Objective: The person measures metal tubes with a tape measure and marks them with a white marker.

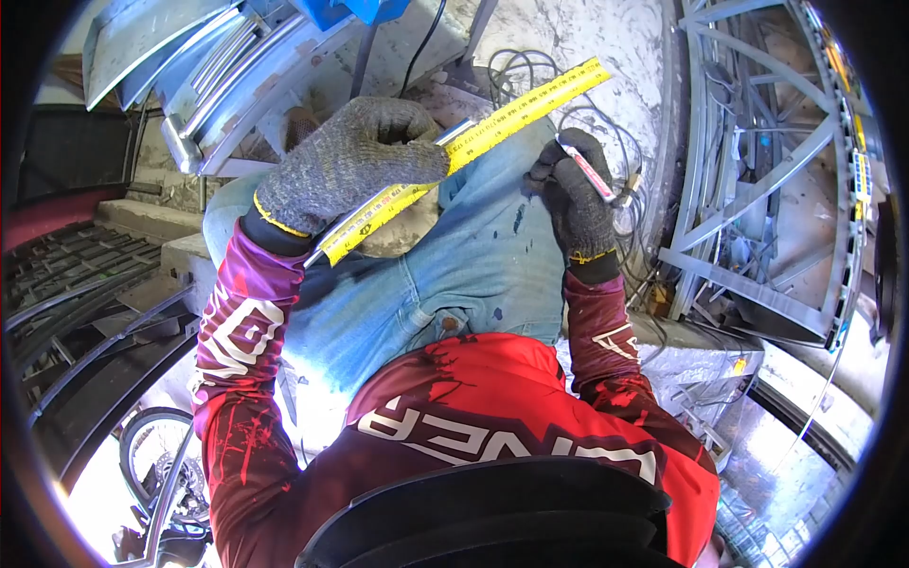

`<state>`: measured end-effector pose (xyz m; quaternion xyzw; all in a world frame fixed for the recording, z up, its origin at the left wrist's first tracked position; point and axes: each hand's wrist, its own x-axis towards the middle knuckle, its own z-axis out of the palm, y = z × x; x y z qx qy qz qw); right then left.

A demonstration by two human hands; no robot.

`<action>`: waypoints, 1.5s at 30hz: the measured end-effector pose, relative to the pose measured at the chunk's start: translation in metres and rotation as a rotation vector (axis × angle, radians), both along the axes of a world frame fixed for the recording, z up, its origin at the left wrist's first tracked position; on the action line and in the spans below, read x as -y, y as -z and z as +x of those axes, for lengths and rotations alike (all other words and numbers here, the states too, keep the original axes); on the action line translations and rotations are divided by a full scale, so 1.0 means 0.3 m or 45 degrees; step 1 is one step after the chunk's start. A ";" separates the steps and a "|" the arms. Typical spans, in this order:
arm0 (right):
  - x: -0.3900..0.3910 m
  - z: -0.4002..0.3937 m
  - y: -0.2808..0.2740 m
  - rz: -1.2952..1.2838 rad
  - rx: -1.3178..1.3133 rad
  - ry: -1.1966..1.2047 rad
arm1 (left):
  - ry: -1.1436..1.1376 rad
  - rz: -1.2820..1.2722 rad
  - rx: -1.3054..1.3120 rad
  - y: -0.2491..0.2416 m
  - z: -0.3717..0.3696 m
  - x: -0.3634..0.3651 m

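My left hand (355, 156), in a grey knit glove, is closed around a yellow tape measure blade (530, 106). The blade runs slantwise from near my left wrist up to the right, over my jeans. Along its edge shows a thin metal strip (456, 132), held in the same grip; its middle is hidden by the glove. To the right of the blade, my gloved right hand (579, 194) grips a white and red marker (589, 174), its narrow end pointing up and left. The marker is apart from the blade.
A welded grey metal frame (748, 189) stands at the right. Black cables (606, 114) lie coiled on the floor beyond my right hand. Metal profiles (213, 90) are stacked at upper left, near a blue object (355, 9). A bicycle wheel (156, 454) is at lower left.
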<state>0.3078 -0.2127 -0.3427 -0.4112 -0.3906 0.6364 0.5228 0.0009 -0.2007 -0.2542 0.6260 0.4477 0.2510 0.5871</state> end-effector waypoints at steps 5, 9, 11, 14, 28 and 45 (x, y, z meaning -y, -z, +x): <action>-0.013 0.008 0.010 -0.078 -0.263 -0.010 | 0.004 -0.038 0.001 -0.002 0.000 0.002; -0.015 0.012 0.006 -0.012 -0.226 -0.049 | -0.001 -0.069 -0.001 -0.003 0.001 0.003; -0.010 0.013 -0.010 -0.084 -0.218 -0.020 | 0.000 -0.108 0.013 0.000 0.003 0.005; 0.000 0.006 -0.049 -0.071 -0.182 0.083 | -0.060 -0.130 0.120 0.000 0.014 0.009; -0.186 -0.037 -0.599 0.436 0.443 -0.538 | -0.002 -0.259 0.168 0.030 0.019 0.020; -0.295 -0.215 -0.548 0.840 0.754 -1.034 | 0.010 -0.210 0.128 0.028 0.015 0.023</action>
